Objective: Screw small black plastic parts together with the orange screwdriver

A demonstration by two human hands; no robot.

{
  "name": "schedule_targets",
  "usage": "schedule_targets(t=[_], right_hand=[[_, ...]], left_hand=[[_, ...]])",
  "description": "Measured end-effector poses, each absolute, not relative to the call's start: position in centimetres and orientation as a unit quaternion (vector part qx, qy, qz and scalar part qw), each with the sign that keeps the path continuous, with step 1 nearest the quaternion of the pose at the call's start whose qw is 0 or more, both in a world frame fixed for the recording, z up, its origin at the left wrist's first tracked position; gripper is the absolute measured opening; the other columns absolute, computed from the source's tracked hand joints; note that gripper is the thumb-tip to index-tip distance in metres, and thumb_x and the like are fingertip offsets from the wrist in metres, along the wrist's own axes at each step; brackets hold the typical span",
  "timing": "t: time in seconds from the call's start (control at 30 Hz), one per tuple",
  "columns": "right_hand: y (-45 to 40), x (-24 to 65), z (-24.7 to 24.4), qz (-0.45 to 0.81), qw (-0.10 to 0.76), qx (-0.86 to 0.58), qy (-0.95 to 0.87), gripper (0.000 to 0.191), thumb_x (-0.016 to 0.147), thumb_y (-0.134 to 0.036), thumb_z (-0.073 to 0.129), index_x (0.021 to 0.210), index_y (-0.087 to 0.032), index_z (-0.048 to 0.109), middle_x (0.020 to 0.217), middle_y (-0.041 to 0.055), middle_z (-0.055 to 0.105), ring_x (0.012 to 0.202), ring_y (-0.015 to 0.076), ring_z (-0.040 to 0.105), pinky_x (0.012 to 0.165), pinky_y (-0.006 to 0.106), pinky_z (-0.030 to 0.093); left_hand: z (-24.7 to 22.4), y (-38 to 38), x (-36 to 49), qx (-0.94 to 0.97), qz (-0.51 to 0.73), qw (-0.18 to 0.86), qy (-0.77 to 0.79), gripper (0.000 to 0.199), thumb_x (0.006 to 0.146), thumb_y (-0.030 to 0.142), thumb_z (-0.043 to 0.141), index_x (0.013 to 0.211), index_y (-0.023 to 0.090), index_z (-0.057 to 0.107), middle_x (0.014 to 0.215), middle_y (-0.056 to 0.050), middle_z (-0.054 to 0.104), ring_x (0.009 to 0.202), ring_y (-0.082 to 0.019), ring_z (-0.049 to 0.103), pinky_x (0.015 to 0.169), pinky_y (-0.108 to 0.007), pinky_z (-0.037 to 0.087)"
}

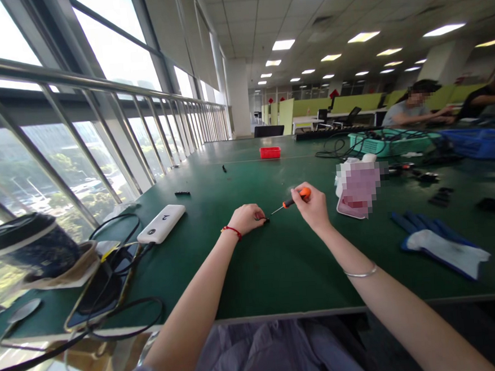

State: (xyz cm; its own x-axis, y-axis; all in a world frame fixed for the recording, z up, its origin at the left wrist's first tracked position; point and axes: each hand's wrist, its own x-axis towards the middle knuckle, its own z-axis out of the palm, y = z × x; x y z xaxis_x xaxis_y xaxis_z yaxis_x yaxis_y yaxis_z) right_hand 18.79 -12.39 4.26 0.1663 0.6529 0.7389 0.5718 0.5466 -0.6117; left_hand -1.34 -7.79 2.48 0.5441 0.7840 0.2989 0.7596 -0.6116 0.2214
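Note:
Near the middle of the green table [279, 279], my left hand [247, 218] is closed on a small black part [267, 220], held low at the tabletop. My right hand [312, 206] grips a screwdriver [302, 194] with an orange and black handle. Its thin metal shaft points left and down, and the tip is close to the black part. Whether tip and part touch, I cannot tell. The fingers of my left hand hide some of the part.
A white power bank [162, 224], cables and a cup [31, 246] are at the left. Further back stands a red tray [270, 153]. Rightward lie a pink phone-like object [358, 192], a glove [442, 245] and baskets [397, 144]. Two people sit at the back right.

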Motion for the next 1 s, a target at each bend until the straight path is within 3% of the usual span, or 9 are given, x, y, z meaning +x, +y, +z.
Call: schedule_targets(t=[0.43, 0.73, 0.83, 1.0], right_hand=[[-12.38, 18.34, 4.02, 0.052, 0.577, -0.472, -0.665, 0.025, 0.078, -0.041, 0.049, 0.065, -0.02, 0.051, 0.053, -0.0036, 0.047, 0.048, 0.0092, 0.04, 0.049, 0.022, 0.032], [-12.22, 18.7, 4.25, 0.082, 0.563, -0.458, -0.683, 0.012, 0.073, -0.029, 0.047, 0.064, -0.02, 0.048, 0.061, -0.0016, 0.052, 0.057, 0.0123, 0.048, 0.056, 0.023, 0.037], [-12.22, 18.72, 4.02, 0.1, 0.565, -0.452, -0.684, 0.005, 0.069, -0.025, 0.049, 0.072, -0.021, 0.047, 0.063, -0.0028, 0.051, 0.056, 0.0119, 0.048, 0.057, 0.023, 0.038], [-12.25, 18.46, 3.7, 0.127, 0.582, -0.462, -0.657, 0.02, 0.073, -0.031, 0.051, 0.09, -0.023, 0.046, 0.064, -0.0049, 0.05, 0.055, 0.0122, 0.049, 0.058, 0.024, 0.039]], left_hand=[[2.64, -7.88, -1.2, 0.889, 0.174, 0.011, 0.423, 0.015, 0.074, 0.026, 0.058, 0.081, 0.02, 0.071, 0.08, -0.002, 0.063, 0.073, -0.014, 0.059, 0.064, -0.022, 0.045], [2.68, -7.89, -1.16, 0.894, 0.169, 0.006, 0.415, 0.016, 0.074, 0.025, 0.058, 0.081, 0.02, 0.071, 0.08, -0.002, 0.063, 0.073, -0.014, 0.059, 0.065, -0.022, 0.044], [2.73, -7.9, -1.15, 0.895, 0.168, 0.004, 0.413, 0.016, 0.074, 0.025, 0.057, 0.081, 0.02, 0.071, 0.081, -0.002, 0.063, 0.073, -0.014, 0.059, 0.064, -0.022, 0.044], [2.81, -7.95, -1.09, 0.896, 0.165, 0.001, 0.413, 0.017, 0.073, 0.024, 0.057, 0.081, 0.02, 0.071, 0.082, -0.003, 0.063, 0.073, -0.015, 0.058, 0.063, -0.022, 0.043]])
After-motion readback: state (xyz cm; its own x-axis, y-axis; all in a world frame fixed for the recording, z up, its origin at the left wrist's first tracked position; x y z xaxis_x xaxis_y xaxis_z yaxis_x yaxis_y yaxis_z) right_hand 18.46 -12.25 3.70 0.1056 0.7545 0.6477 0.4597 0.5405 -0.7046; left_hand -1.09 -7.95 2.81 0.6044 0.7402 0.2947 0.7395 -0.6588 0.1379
